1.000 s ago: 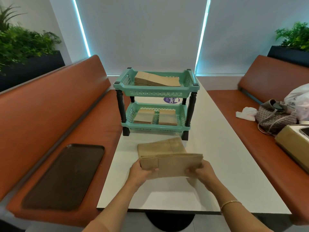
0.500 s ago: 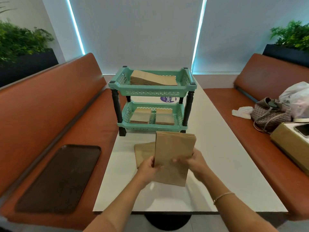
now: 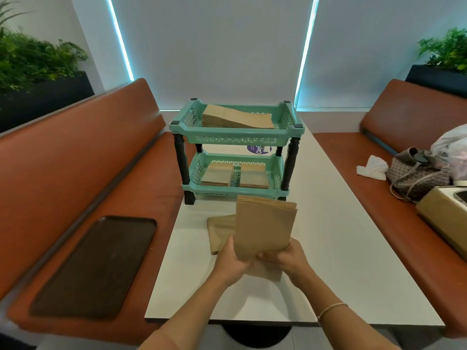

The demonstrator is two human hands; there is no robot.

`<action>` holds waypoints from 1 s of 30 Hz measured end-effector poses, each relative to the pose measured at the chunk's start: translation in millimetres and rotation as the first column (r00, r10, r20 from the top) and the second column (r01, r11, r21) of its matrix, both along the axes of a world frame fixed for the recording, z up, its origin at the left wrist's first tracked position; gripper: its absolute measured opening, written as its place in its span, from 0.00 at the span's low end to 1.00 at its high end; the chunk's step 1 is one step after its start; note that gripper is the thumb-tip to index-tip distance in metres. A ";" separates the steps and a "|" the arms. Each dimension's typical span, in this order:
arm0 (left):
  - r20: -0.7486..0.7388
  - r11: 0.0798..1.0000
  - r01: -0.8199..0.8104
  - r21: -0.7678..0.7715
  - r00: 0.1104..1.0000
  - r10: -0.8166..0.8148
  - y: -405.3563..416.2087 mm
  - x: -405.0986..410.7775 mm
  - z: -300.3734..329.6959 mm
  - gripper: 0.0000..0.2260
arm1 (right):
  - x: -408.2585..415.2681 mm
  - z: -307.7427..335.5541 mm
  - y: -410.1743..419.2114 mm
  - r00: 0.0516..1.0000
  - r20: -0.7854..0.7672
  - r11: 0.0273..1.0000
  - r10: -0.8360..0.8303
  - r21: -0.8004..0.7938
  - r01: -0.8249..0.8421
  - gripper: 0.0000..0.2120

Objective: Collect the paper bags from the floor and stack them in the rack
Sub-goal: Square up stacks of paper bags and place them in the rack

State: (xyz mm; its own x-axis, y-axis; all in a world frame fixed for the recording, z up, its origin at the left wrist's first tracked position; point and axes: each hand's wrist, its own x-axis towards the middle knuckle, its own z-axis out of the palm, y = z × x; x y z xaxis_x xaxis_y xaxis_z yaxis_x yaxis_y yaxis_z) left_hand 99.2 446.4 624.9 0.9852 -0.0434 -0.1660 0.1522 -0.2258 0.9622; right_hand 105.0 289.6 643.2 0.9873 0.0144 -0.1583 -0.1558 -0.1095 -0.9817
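A stack of brown paper bags (image 3: pixel 264 228) stands on end above the white table (image 3: pixel 336 248), long side pointing away from me. My left hand (image 3: pixel 231 261) grips its lower left edge and my right hand (image 3: pixel 286 260) grips its lower right corner. Another flat paper bag (image 3: pixel 219 232) lies on the table behind and left of the held stack. The teal two-tier rack (image 3: pixel 237 141) stands further back on the table; its top tier holds a slanted pile of bags (image 3: pixel 236 118), and its bottom tier holds two low piles (image 3: pixel 235 174).
Orange bench seats run along both sides. A dark brown tray (image 3: pixel 96 266) lies on the left bench. On the right bench sit a patterned handbag (image 3: pixel 417 174), a white tissue (image 3: pixel 372 168), a plastic bag (image 3: pixel 452 147) and a cardboard box (image 3: pixel 444 210). Planters stand behind both benches.
The stack of bags was held flat and sideways a second ago; both hands have turned it upright and lengthwise, then slid down to its lower edge.
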 end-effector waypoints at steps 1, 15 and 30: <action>-0.004 1.000 0.013 0.020 1.000 -0.013 1.2 0.1 -1.7 0.29 | 0.4 2.0 -0.7 1.000 0.003 0.999 -0.002 0.033 0.002 0.21; 0.083 0.995 0.095 0.031 0.992 -0.098 35.7 49.3 84.9 0.16 | 72.2 174.3 -30.8 0.888 0.317 0.785 0.334 -0.615 -0.076 0.12; 0.333 0.903 -0.394 -0.173 0.839 0.430 57.1 163.4 255.1 0.12 | 176.8 255.5 15.2 0.944 0.330 0.965 -0.021 -0.239 0.105 0.14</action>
